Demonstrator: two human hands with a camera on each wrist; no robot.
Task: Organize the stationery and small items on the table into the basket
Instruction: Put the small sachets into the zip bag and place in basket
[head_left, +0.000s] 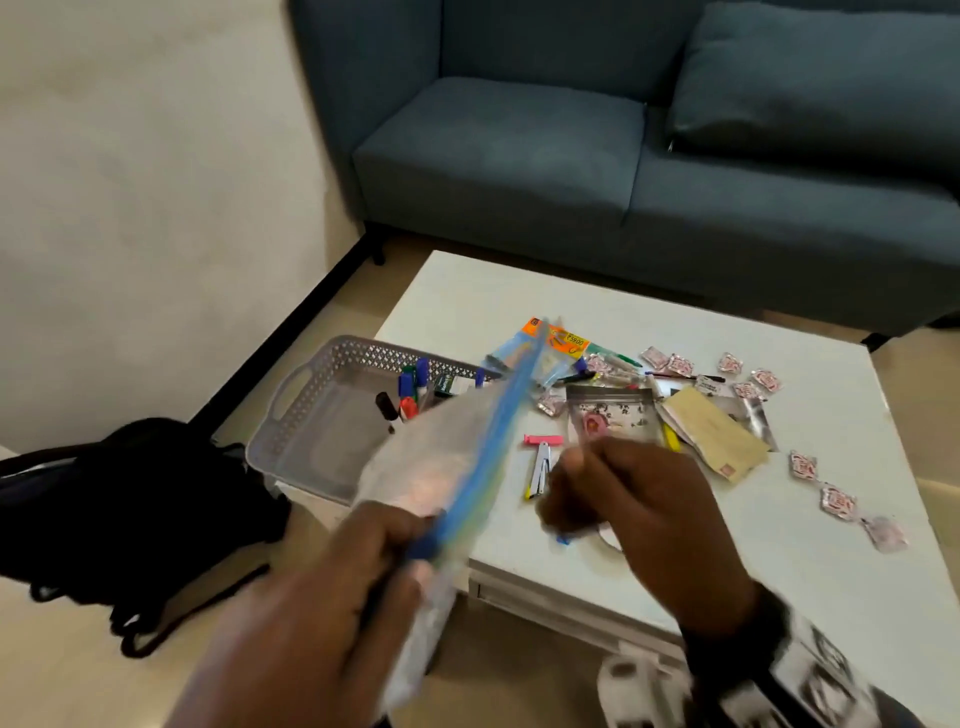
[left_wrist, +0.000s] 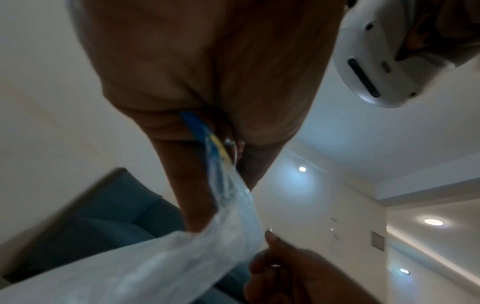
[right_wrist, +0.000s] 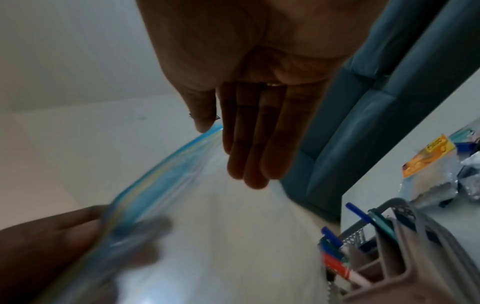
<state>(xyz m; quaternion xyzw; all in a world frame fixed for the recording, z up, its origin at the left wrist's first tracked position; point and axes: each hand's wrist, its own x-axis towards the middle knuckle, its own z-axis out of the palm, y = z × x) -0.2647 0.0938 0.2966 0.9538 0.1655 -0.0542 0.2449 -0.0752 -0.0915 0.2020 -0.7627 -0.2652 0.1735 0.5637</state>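
clear plastic zip bag (head_left: 447, 457) with a blue seal strip is pinched at its near end by the left hand (head_left: 332, 587), slanting up and away from it over the grey basket (head_left: 306, 447). just right of it, the right hand (head_left: 639, 509) hovers with fingers straight and together, holding nothing. beyond the right hand, loose stationery (head_left: 649, 395) lies on the white table (head_left: 779, 561).

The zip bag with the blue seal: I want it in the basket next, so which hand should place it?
Left. The left hand already pinches the zip bag, directly over the grey basket. The right hand hangs open, holding nothing.
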